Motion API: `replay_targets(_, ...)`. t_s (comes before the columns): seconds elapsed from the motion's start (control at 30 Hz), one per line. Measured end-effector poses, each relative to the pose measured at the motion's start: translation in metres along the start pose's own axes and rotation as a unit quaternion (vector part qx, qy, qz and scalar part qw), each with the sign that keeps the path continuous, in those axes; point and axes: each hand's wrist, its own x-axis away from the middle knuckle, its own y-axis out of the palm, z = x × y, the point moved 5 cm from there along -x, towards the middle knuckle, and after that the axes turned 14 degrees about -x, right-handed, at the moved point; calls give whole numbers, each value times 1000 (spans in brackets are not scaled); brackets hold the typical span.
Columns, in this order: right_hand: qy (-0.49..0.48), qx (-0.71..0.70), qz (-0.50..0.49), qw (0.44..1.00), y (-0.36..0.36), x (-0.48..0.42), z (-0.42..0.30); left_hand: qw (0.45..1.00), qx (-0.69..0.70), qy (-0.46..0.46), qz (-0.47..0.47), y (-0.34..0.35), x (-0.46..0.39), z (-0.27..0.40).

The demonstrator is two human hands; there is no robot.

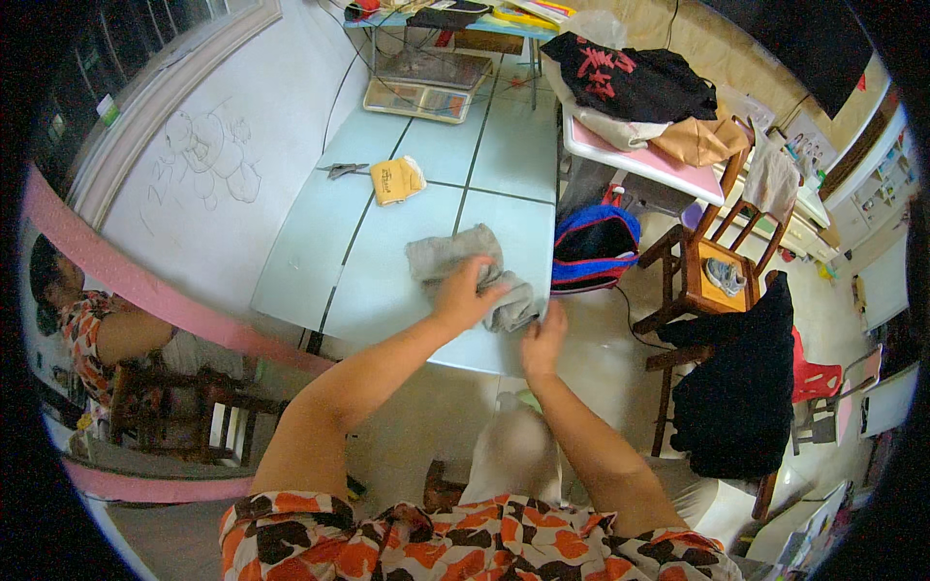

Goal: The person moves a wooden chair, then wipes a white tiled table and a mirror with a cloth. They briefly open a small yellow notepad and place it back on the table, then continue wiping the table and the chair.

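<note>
A crumpled grey cloth (454, 250) lies on the pale blue tiled tabletop (392, 276) near its front right corner. My left hand (467, 294) rests on the middle of the cloth, its thumb and fingers apart. At the table's right edge is my right hand (543, 341), fingers bent beside the cloth's dark end; whether they pinch it cannot be told. Farther back on the table sit a folded yellow cloth (396, 180) with printing on it and, to its left, a small grey pointed tool (344, 170).
A weighing scale (425, 87) stands at the table's back, near cables. Right of the table are a blue and red bag (597, 247), a pink-topped table (654, 163) with clothes, and a wooden chair (716, 272) holding a shoe. A black garment (734, 392) drapes another chair. A wall mirror is at left.
</note>
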Motion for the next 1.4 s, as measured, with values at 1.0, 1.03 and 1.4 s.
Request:
replay_targets(1.0,-52,283,-200,936,208,-316,-34,883,-402,-237,58,-53,34,-160)
replay_targets(1.03,-47,284,-173,942,209,-318,-26,883,-399,-241,53,-52,32,-159)
replay_targets(1.4,-337,296,-18,894,143,-196,-26,886,-386,-248,65,-54,33,-155)
